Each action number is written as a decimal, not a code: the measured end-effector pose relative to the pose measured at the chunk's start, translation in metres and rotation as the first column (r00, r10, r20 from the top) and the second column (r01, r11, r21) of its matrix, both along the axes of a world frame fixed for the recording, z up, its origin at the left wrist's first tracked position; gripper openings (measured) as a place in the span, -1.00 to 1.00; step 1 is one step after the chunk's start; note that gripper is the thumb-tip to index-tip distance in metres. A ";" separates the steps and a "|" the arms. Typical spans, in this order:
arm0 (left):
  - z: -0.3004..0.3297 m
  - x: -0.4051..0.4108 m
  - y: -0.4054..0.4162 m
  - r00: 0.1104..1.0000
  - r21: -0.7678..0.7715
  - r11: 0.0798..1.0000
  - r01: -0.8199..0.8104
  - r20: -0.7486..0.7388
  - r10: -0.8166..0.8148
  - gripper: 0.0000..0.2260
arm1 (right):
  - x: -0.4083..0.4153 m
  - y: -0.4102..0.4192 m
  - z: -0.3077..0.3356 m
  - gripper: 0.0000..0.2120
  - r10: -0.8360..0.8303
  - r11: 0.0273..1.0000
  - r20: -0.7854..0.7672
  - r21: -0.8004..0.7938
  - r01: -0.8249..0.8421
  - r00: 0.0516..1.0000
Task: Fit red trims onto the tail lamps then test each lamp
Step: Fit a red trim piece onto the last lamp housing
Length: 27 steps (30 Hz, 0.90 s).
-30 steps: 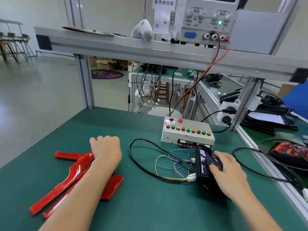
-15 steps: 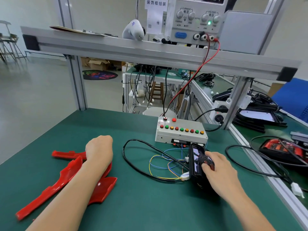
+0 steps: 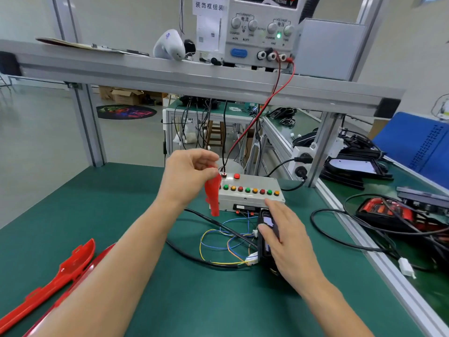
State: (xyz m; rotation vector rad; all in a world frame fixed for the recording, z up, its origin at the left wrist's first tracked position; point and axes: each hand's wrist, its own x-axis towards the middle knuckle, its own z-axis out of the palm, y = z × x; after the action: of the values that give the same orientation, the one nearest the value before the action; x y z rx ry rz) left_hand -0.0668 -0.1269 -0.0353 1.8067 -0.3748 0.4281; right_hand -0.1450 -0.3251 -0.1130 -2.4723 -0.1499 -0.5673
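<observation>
My left hand [image 3: 187,175] has come up off the green mat [image 3: 80,207] since a moment ago, when it lay low on the pile of trims at the left; it now sits raised at the centre of the frame, fingers and thumb pinched round the top of one glossy red plastic trim piece [image 3: 212,195], which hangs down in front of the left end of the grey test box with its row of coloured buttons [image 3: 250,193]. The motion blurs the trim, so I cannot tell its full shape. My right hand [image 3: 288,239] has stayed where it was, lower right of centre, its fingers laid over the black tail lamp housing [image 3: 264,242] standing on edge on the mat just in front of the box, thumb against its near side, steadying it.

Thin blue and yellow wires [image 3: 218,242] with a white plug lie just left of the lamp, crossed by a thick black cable [image 3: 194,254]. Two more long red trims [image 3: 56,276] remain flat at the lower left. Another red-lensed lamp [image 3: 386,211] lies among cables at the right edge, and the grey bench power supply [image 3: 263,30] sits on the rail at the top.

I judge the pick is done and fitting comes next: I must bring this trim across to the lamp and line it up before pressing; testing is not yet begun
</observation>
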 end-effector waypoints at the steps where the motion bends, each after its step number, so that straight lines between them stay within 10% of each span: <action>1: 0.001 0.002 -0.003 0.998 -0.076 0.996 0.044 -0.034 -0.047 -0.77 | 0.000 0.001 0.000 -0.51 0.022 1.000 -0.003 0.013 -0.022 1.000; 9: -0.009 0.018 -0.023 0.825 -0.599 0.790 0.131 -0.376 -0.422 -0.80 | -0.001 0.004 -0.006 -0.49 0.073 0.996 0.006 0.060 -0.073 0.997; 21: 0.006 0.040 -0.041 0.702 -0.738 0.664 0.117 -0.411 -0.581 -0.68 | 0.009 0.005 -0.010 -0.62 0.017 0.997 0.056 0.077 -0.021 0.998; 27: -0.014 0.042 -0.074 0.702 -0.685 0.719 0.117 -0.455 -0.548 -0.95 | 0.002 -0.011 -0.013 -0.66 -0.077 0.997 0.062 -0.003 0.077 0.995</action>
State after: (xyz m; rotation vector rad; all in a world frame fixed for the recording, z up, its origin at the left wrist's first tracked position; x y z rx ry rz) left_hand -0.0243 -0.2004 -0.0490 1.0814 -0.0697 -0.3403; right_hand -0.1434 -0.3365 -0.1257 -2.4756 -0.0811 -0.6776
